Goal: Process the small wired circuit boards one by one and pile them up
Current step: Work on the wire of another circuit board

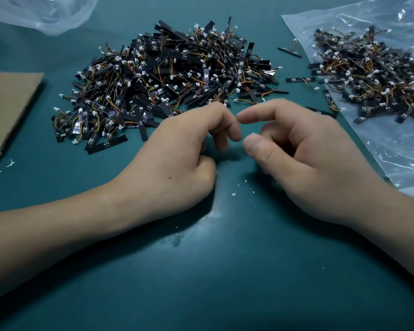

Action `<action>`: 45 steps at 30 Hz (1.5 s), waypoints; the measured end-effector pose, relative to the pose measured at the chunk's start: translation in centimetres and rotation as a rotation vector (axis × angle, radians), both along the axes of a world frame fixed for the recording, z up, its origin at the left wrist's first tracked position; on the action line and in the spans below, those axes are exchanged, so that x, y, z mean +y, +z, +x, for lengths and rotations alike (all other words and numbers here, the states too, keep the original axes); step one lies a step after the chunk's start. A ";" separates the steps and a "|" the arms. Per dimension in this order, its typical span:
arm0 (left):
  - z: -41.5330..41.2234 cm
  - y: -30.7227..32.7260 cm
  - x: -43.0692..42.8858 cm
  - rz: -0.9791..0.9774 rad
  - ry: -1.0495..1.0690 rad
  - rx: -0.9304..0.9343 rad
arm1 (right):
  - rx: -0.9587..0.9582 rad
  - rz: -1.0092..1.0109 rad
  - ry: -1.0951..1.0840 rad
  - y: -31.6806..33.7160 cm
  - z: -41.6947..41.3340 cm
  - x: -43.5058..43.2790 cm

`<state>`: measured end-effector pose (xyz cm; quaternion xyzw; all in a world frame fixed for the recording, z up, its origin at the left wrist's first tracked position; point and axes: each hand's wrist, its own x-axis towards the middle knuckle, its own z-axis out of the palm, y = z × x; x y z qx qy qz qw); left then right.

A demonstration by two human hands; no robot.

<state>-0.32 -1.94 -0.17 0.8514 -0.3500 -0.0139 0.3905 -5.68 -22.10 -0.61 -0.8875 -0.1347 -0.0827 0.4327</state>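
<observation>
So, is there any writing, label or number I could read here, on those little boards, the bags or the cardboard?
Nothing here can be read.
Centre pile of boards: tiny pale markings, too small and blurred to read.
Boards on the right: the same, unreadable.
Clear bag under them, second bag, cardboard: no print shows.

Your desk (201,283) has a smooth teal covering with a soft sheen, dotted with white flecks (233,194). The heaped circuit boards (172,75) ahead of you are black and mostly matt, though a few faces catch the light glossily. Their connectors (129,83) look like white plastic, and their wires (110,102) have smooth coloured insulation. On your right, the clear plastic bag (392,151) is glossy and crinkled. On your left, the cardboard (7,103) is matt brown.
</observation>
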 end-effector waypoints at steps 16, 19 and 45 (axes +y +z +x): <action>0.5 -0.6 -0.1 -0.190 0.033 -0.030 | 0.007 -0.350 -0.147 0.0 0.2 0.4; 0.4 -0.3 -0.1 -0.199 0.049 0.005 | -0.024 -0.330 -0.146 -0.2 0.4 0.2; 0.6 -0.2 0.2 -0.331 0.053 0.160 | -0.134 0.049 -0.131 0.0 0.3 -0.3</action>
